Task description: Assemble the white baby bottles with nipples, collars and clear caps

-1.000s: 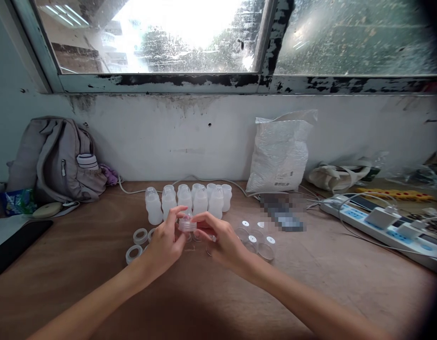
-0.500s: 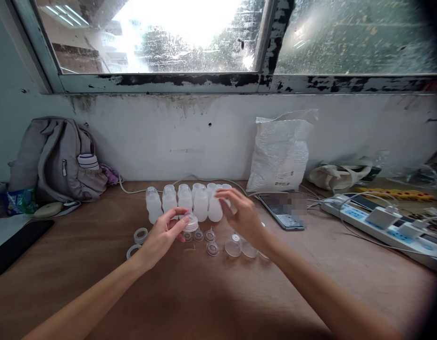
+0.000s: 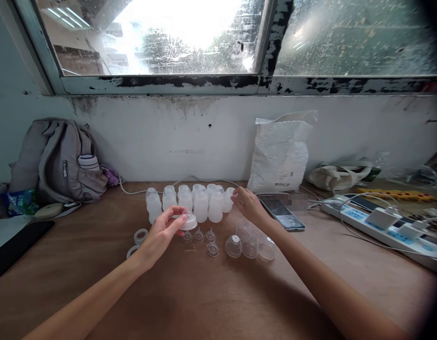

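Note:
My left hand [image 3: 163, 236] pinches a clear nipple with a white ring [image 3: 189, 222] above the table, in front of the bottles. My right hand [image 3: 248, 205] has its fingertips at the rim of the rightmost white bottle [image 3: 228, 200], which has no top. Several frosted bottles [image 3: 200, 205] stand in rows to its left, some with clear caps. Clear nipples [image 3: 213, 249] lie on the table before them. Clear dome caps [image 3: 233, 246] sit to the right of the nipples. Two white rings [image 3: 140, 235] lie beside my left forearm, the nearer one partly hidden by it.
A phone [image 3: 284, 212] and a power strip [image 3: 384, 224] with cables are at the right. Against the wall stands a white plastic bag [image 3: 280, 153]. A grey backpack [image 3: 55, 160] and a black case [image 3: 20, 248] are at the left of the brown table [image 3: 204, 302].
My right hand has moved right and slightly back, from above the bottles to the rightmost one. My left hand has tilted the ring and nipple and shifted slightly left.

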{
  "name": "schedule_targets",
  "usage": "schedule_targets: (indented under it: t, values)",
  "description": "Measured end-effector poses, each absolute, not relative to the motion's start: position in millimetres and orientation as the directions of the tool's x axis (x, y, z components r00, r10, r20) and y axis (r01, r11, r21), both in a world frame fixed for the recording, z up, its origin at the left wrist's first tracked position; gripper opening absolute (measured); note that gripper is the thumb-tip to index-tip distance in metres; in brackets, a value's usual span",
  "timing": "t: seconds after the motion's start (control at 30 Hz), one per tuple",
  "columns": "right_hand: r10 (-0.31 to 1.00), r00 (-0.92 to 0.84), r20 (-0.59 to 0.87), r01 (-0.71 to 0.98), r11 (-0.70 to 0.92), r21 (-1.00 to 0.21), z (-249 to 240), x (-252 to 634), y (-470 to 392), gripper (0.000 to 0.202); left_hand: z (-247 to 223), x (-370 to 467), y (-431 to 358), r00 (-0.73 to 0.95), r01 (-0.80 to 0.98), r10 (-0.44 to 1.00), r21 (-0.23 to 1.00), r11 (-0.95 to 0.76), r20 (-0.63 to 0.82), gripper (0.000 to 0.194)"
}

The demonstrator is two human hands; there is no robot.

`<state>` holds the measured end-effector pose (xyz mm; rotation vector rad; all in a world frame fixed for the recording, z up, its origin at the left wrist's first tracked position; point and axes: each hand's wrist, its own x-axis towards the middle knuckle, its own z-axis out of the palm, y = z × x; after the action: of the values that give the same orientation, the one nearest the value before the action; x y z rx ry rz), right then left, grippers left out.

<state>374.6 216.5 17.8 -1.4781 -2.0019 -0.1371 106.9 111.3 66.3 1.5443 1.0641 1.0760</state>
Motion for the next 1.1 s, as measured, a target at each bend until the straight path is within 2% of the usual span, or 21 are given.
schedule_targets:
  t: [0.1, 0.2, 0.27, 0.33, 0.4, 0.5, 0.57, 0.67, 0.9, 1.1]
  values:
    - [0.812, -0.076, 0.579, 0.871, 0.336, -0.357, 28, 376, 216, 0.013, 69, 107, 110, 0.227, 0.125, 0.961, 0.974, -0.189, 0.157, 0.029]
    - [0.728, 0.086, 0.681, 0.837, 0.318, -0.445, 50, 376, 207, 0.013, 72, 106, 109, 0.199, 0.099, 0.961, 0.971, -0.217, 0.194, 0.027]
    - [0.628, 0.181, 0.757, 0.753, 0.407, -0.517, 69, 373, 193, 0.017, 72, 106, 109, 0.171, 0.078, 0.957, 0.965, -0.250, 0.234, 0.026]
    - [0.544, 0.223, 0.809, 0.614, 0.566, -0.550, 88, 364, 173, 0.022, 72, 106, 108, 0.122, 0.053, 0.947, 0.950, -0.306, 0.298, 0.025]
    - [0.554, 0.180, 0.813, 0.480, 0.672, -0.564, 102, 351, 152, 0.021, 72, 106, 106, 0.062, 0.038, 0.925, 0.925, -0.378, 0.375, 0.023]
    - [0.636, -0.023, 0.772, 0.336, 0.732, -0.593, 102, 325, 127, 0.025, 72, 106, 104, -0.002, 0.059, 0.885, 0.883, -0.465, 0.466, 0.022]
    - [0.648, -0.183, 0.739, 0.306, 0.752, -0.584, 91, 309, 118, 0.029, 72, 107, 102, -0.023, 0.097, 0.859, 0.856, -0.508, 0.512, 0.022]
    - [0.638, -0.311, 0.705, 0.308, 0.769, -0.560, 72, 291, 112, 0.029, 72, 108, 99, 0.012, 0.162, 0.826, 0.814, -0.557, 0.563, 0.020]
    - [0.695, -0.372, 0.615, 0.254, 0.713, -0.653, 58, 277, 106, 0.035, 65, 110, 96, 0.245, 0.183, 0.826, 0.812, -0.554, 0.508, 0.026]
    - [0.756, -0.384, 0.530, 0.250, 0.638, -0.728, 49, 277, 114, 0.042, 49, 111, 103, 0.264, 0.246, 0.831, 0.799, -0.549, 0.490, 0.026]
